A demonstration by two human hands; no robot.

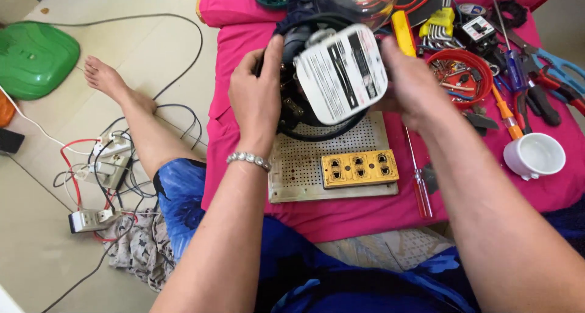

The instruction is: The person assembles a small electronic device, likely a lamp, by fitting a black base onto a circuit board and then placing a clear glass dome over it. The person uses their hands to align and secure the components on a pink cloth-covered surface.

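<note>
Bright, even daylight fills the frame, strongest on the pale floor (36,252) at the left and on the white cup (534,155) at the right, where detail nearly washes out. Shadows are soft and short: a faint one lies under the perforated board (298,167), and the forearms at the bottom stay evenly lit. The centre is fairly sharp, though the white label plate (341,72) shows slight smear and a mild sheen, and the wide lens bends and softens the tools (536,75) at the upper right and the cables (103,167) at the left edge.
</note>
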